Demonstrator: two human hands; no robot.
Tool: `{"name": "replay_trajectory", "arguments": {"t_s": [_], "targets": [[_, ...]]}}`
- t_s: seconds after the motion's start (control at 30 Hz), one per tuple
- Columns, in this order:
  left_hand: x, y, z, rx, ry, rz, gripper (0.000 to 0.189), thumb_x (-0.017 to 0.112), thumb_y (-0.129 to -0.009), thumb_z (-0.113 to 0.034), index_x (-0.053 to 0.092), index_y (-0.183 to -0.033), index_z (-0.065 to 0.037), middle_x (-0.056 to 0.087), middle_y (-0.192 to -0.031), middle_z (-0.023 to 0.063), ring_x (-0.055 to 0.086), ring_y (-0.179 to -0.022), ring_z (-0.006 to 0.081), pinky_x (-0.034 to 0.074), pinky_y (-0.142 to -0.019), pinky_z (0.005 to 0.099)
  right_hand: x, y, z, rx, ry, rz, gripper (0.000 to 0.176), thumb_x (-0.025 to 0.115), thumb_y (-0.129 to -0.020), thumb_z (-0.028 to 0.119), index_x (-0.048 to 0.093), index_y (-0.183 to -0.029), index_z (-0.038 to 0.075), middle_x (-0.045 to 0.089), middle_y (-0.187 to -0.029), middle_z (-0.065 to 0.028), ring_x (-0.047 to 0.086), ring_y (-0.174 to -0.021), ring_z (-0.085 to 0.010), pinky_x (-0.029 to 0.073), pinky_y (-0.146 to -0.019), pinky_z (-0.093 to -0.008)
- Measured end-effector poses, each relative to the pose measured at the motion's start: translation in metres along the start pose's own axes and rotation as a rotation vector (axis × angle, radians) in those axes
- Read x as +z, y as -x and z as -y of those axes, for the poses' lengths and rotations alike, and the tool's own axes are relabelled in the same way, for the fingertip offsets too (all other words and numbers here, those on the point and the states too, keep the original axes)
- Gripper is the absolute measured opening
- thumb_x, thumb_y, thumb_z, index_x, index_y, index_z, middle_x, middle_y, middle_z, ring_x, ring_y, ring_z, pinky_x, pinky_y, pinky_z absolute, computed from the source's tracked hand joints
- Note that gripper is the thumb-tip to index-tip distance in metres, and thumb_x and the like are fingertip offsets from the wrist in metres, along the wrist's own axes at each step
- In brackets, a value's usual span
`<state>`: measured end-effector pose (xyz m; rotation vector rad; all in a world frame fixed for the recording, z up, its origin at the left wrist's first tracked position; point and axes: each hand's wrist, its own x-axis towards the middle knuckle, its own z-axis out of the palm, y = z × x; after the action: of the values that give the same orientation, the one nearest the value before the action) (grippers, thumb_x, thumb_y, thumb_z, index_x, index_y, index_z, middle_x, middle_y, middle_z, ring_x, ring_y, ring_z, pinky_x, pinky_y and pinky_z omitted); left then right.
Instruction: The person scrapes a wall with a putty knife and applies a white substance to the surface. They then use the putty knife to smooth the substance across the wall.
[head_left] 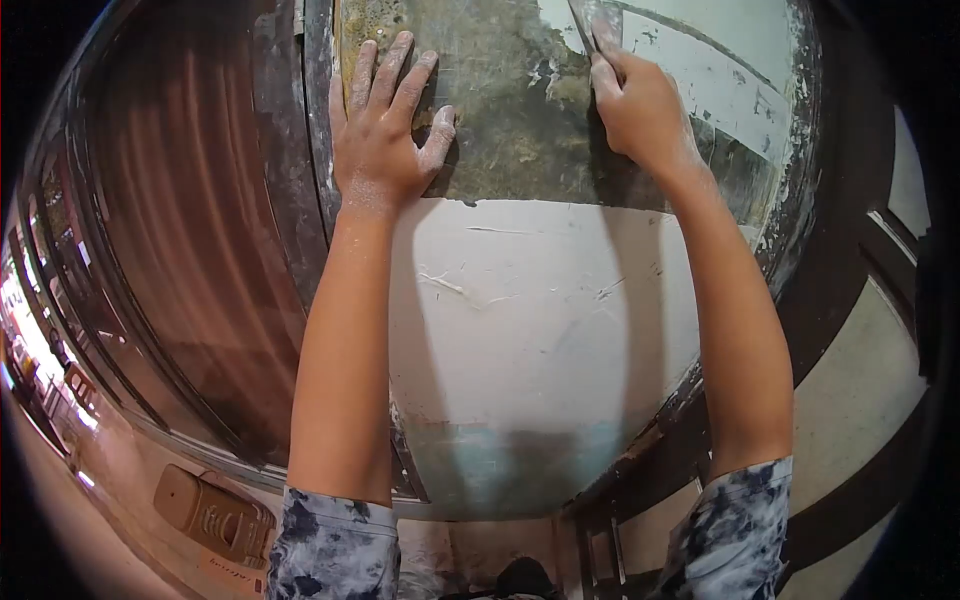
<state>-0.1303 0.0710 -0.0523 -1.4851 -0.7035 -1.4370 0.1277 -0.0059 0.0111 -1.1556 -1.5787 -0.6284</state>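
My left hand (385,145) lies flat with fingers spread on a worn wall panel (505,140), its fingertips white with dust. Near the panel's top right, my right hand (645,115) grips a putty knife (603,22), whose blade is partly cut off by the frame's upper edge. The blade rests against or close to the surface, beside white scraped-looking patches (745,90). Under both hands the panel is stained grey-green. Lower down, a smooth white coated area (530,320) shows cracks and ridges, with a bluish strip below it.
To the left stands a dark-framed window with a brown curtain (190,200). A brown plastic chair (215,515) sits on the floor at lower left. Dark framing with pale panels (850,380) runs along the right side.
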Motion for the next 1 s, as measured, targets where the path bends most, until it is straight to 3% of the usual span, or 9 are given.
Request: {"name": "replay_trajectory", "arguments": {"t_s": [0.07,0.1,0.4,0.47,0.63,0.77,0.87,0.93,1.0], "targets": [[0.000,0.000,0.001,0.001,-0.001,-0.001,0.057,0.067,-0.091,-0.036,0.056,-0.146,-0.026,0.045,-0.161,0.0009,0.036,-0.151,0.0329,0.021,-0.124,0.0557,-0.001,-0.007,0.008,0.098,-0.042,0.089,0.032,0.051,-0.099,0.031,0.070,-0.107,0.007,0.072,-0.095,-0.0237,0.067,-0.094,-0.0469,0.052,-0.087,-0.0544],[0.000,0.000,0.001,0.000,0.001,-0.001,0.057,0.067,-0.091,-0.036,0.056,-0.146,-0.026,0.045,-0.161,0.0008,0.036,-0.151,0.0325,0.021,-0.124,0.0557,0.008,-0.003,0.003,0.014,-0.017,0.004,0.032,0.051,-0.099,0.031,0.071,-0.107,0.007,0.072,-0.094,-0.0233,0.068,-0.092,-0.0459,0.052,-0.086,-0.0545],[0.002,0.001,0.003,0.001,0.005,-0.010,0.057,0.067,-0.091,-0.037,0.056,-0.146,-0.025,0.045,-0.161,0.0005,0.035,-0.152,0.0311,0.022,-0.124,0.0566,0.015,-0.008,0.016,0.012,-0.118,-0.025,0.032,0.052,-0.099,0.031,0.072,-0.105,0.006,0.072,-0.087,-0.0230,0.069,-0.087,-0.0452,0.054,-0.082,-0.0529],[0.001,0.002,0.001,-0.004,-0.003,-0.005,0.057,0.067,-0.091,-0.037,0.056,-0.146,-0.025,0.045,-0.161,0.0006,0.035,-0.152,0.0311,0.022,-0.123,0.0568,0.018,0.001,0.018,0.009,-0.073,0.057,0.033,0.051,-0.099,0.031,0.071,-0.103,0.006,0.071,-0.081,-0.0225,0.069,-0.084,-0.0444,0.054,-0.082,-0.0520],[-0.001,0.002,0.001,-0.016,-0.003,0.006,0.057,0.067,-0.090,-0.035,0.056,-0.146,-0.026,0.045,-0.161,0.0009,0.034,-0.152,0.0312,0.021,-0.124,0.0564,0.025,0.003,0.020,-0.032,-0.092,-0.024,0.032,0.052,-0.099,0.031,0.070,-0.104,0.005,0.070,-0.075,-0.0227,0.069,-0.078,-0.0437,0.054,-0.080,-0.0522],[-0.001,0.002,0.002,-0.009,0.017,0.001,0.056,0.067,-0.090,-0.035,0.057,-0.145,-0.026,0.045,-0.160,0.0006,0.034,-0.152,0.0309,0.021,-0.124,0.0562,0.024,-0.010,0.012,-0.122,-0.086,-0.113,0.034,0.050,-0.100,0.029,0.067,-0.115,0.004,0.069,-0.075,-0.0237,0.068,-0.076,-0.0450,0.054,-0.078,-0.0526],[0.001,0.001,0.003,-0.004,0.016,-0.013,0.056,0.068,-0.090,-0.035,0.057,-0.145,-0.026,0.046,-0.160,0.0005,0.035,-0.152,0.0308,0.021,-0.124,0.0562,0.010,0.029,0.018,-0.044,-0.071,0.160,0.044,0.050,-0.100,0.019,0.055,-0.142,0.006,0.068,-0.082,-0.0296,0.066,-0.080,-0.0493,0.052,-0.079,-0.0538],[0.001,0.001,0.003,-0.007,0.010,-0.005,0.056,0.068,-0.090,-0.035,0.057,-0.145,-0.025,0.047,-0.160,0.0005,0.035,-0.151,0.0309,0.022,-0.123,0.0563,0.017,0.044,-0.003,-0.196,-0.136,0.008,0.046,0.050,-0.100,0.017,0.054,-0.144,0.007,0.067,-0.089,-0.0322,0.066,-0.083,-0.0496,0.052,-0.078,-0.0530],[0.001,0.001,0.003,-0.006,0.023,-0.013,0.056,0.069,-0.090,-0.035,0.058,-0.144,-0.025,0.047,-0.159,0.0007,0.036,-0.151,0.0314,0.023,-0.123,0.0568,0.016,0.043,-0.027,-0.202,-0.113,-0.062,0.047,0.050,-0.100,0.017,0.053,-0.146,0.008,0.068,-0.092,-0.0317,0.066,-0.085,-0.0492,0.052,-0.080,-0.0524]]}}
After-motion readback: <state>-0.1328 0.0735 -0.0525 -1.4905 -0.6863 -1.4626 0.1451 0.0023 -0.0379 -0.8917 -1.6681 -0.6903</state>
